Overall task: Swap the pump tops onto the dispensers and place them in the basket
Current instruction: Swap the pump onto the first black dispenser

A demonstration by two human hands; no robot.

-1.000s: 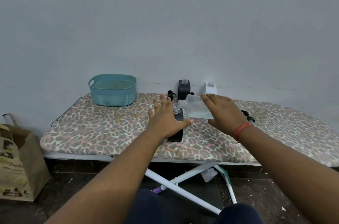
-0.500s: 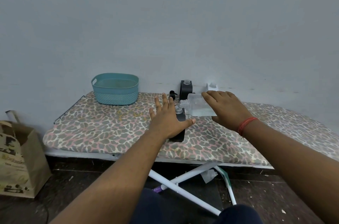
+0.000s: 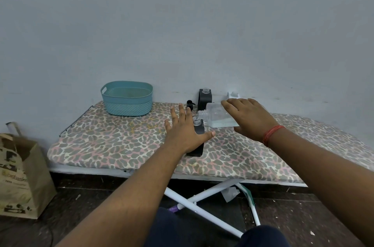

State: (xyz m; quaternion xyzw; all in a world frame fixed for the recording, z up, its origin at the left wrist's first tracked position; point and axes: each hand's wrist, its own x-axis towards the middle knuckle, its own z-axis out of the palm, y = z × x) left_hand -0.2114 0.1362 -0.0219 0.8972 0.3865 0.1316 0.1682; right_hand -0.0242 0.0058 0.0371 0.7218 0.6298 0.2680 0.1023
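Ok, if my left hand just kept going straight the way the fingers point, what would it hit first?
Probably the small black pump top lying on the board just beyond the left hand's fingertips, with the wall behind it. Depth is hard to judge, so the hand might pass just beside it.

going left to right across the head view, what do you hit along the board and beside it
paper bag → teal basket → left hand → clear bottle → right hand

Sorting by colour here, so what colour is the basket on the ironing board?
Teal basket, clearest in the head view.
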